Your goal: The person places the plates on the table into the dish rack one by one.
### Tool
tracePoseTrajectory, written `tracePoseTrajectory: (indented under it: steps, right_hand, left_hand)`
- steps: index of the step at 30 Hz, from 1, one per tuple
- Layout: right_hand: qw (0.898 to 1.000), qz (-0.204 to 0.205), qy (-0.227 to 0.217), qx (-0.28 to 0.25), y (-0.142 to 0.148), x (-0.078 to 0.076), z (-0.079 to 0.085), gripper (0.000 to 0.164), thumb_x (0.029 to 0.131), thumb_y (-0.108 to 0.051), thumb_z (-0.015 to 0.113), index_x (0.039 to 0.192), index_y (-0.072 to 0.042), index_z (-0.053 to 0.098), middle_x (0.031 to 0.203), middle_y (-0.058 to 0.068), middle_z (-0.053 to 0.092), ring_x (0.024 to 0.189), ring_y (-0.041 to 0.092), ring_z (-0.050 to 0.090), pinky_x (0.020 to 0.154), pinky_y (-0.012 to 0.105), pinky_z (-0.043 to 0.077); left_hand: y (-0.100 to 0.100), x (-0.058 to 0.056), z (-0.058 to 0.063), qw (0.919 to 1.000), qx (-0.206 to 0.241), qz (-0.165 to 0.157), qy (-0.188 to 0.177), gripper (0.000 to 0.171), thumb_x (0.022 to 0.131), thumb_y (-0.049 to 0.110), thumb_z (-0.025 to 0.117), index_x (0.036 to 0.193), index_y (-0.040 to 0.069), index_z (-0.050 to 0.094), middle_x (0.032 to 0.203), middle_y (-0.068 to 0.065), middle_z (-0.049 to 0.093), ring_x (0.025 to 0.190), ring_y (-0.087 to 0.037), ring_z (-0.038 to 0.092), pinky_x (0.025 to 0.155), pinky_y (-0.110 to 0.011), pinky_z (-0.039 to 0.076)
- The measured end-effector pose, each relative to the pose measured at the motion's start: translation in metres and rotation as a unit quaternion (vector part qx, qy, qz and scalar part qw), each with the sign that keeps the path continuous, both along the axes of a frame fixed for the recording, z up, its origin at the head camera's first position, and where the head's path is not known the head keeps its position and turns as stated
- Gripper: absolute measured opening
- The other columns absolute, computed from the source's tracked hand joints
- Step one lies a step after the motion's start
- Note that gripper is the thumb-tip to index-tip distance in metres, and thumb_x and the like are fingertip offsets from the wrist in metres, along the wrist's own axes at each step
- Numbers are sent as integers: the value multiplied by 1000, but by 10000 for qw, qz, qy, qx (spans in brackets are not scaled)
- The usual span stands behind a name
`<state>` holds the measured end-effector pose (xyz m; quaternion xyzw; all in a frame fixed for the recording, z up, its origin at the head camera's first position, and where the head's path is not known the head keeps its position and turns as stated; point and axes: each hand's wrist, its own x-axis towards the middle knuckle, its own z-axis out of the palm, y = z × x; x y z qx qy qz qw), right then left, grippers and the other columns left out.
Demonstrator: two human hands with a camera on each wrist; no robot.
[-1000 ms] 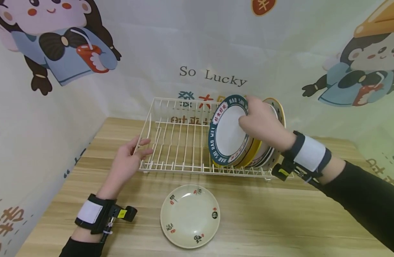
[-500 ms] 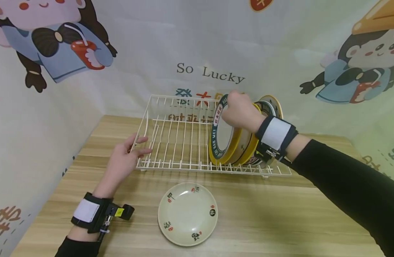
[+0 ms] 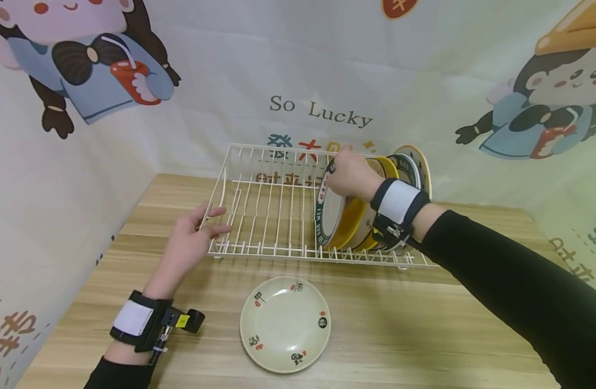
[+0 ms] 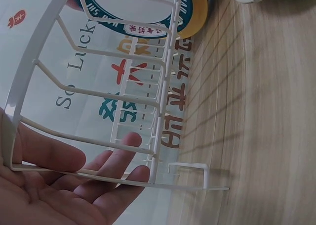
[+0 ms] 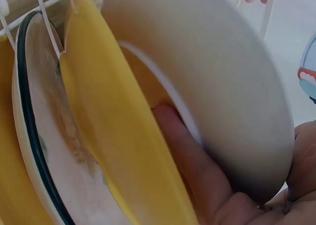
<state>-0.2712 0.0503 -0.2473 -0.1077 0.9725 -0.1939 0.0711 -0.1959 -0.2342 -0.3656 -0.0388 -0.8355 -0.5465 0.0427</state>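
A plate with a dark green lettered rim (image 3: pixel 321 216) stands on edge in the white wire dish rack (image 3: pixel 263 251), left of the other plates. My right hand (image 3: pixel 352 175) grips it by the top rim. In the right wrist view, a finger (image 5: pixel 190 156) reaches behind the plate's pale back (image 5: pixel 217 71), beside a yellow plate (image 5: pixel 113 121). My left hand (image 3: pixel 188 232) holds the rack's left end; in the left wrist view, the end wire passes between thumb (image 4: pixel 54 151) and fingers (image 4: pixel 116 160).
More upright plates (image 3: pixel 408 167), some yellow, some patterned, fill the rack's right side. A cream plate with small printed characters (image 3: pixel 285 324) lies flat on the wooden table (image 3: pixel 400 324) before the rack. A printed cloth (image 3: pixel 220 70) hangs behind.
The green-rimmed plate has shifted slightly left and turned more edge-on in the rack, separating from the yellow plate behind it. My right hand moved left with it; my left hand stays on the rack.
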Motion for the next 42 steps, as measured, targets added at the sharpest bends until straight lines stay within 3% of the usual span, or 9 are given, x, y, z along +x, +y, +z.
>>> tracePoseTrajectory:
  steps: [9, 17, 22, 26, 29, 31, 35, 38, 42]
  right_hand:
    - [9989, -271, -341, -157, -5, 2, -11, 77, 98, -6, 50, 149, 13, -3, 83, 18, 63, 62, 26, 65, 54, 31, 54]
    - [9994, -249, -199, 127, -5, -3, -17, 74, 92, 1, 50, 147, 17, 4, 65, 8, 50, 46, 17, 48, 41, 24, 37]
    - [9981, -142, -234, 552, -8, -5, -14, 77, 94, -7, 53, 146, 19, 2, 67, 8, 52, 47, 16, 49, 43, 24, 39]
    - [9963, -136, -186, 824, -12, -4, -11, 75, 96, -14, 53, 146, 19, 9, 101, 24, 58, 73, 25, 56, 60, 30, 47]
    - [9962, -188, -13, 847, -14, -2, -9, 70, 94, -14, 57, 144, 18, 20, 129, 33, 43, 96, 34, 53, 73, 37, 51]
    - [9962, -157, 123, 844, -13, -1, -8, 62, 93, -14, 58, 139, 17, 32, 133, 33, 39, 102, 36, 50, 75, 40, 52]
    - [9976, 53, 361, 592, -9, 4, -2, 51, 92, -9, 55, 133, 17, 38, 126, 31, 44, 94, 33, 51, 67, 37, 50]
    - [9973, 206, 669, 208, -4, 12, 7, 41, 94, -8, 51, 127, 14, 42, 107, 27, 51, 70, 25, 51, 56, 33, 47]
    - [9856, 300, 1581, -522, 14, 33, 24, 29, 97, -12, 51, 116, 9, 55, 95, 20, 60, 56, 19, 51, 49, 32, 46]
  left_hand:
    - [1, -1, 2, 10000, 61, -28, -19, 45, 98, -2, 45, 143, -2, 46, 133, -22, 57, 102, -36, 63, 43, -21, 34]
    - [3, 0, 5, 10000, 89, -32, 10, 47, 98, -1, 48, 145, -1, 44, 132, -22, 57, 101, -37, 64, 41, -21, 31]
    - [2, 1, 5, 10000, 55, 8, 29, 47, 98, -2, 46, 145, 0, 45, 129, -22, 59, 102, -37, 63, 41, -22, 32]
    - [0, 0, 4, 10000, 33, 14, 37, 48, 97, -3, 43, 145, 0, 44, 130, -22, 59, 102, -36, 64, 41, -21, 32]
    - [-1, 0, 2, 10000, 56, -9, 48, 52, 97, -4, 40, 149, -1, 37, 136, -20, 55, 104, -34, 64, 41, -21, 31]
    - [-2, 1, 1, 10000, 74, -25, 45, 55, 97, -5, 38, 151, -1, 31, 138, -18, 53, 105, -33, 65, 40, -21, 31]
    - [-4, 2, -1, 10000, 76, -41, 33, 57, 97, -6, 37, 153, -1, 26, 140, -17, 52, 106, -32, 65, 38, -21, 30]
    - [-3, 2, -2, 9999, 90, -43, 22, 56, 97, -6, 37, 152, -1, 28, 140, -17, 52, 106, -32, 65, 39, -21, 31]
    - [-1, 1, -2, 9999, 160, -56, 26, 56, 97, -8, 37, 152, -2, 28, 141, -18, 51, 105, -33, 65, 41, -20, 31]
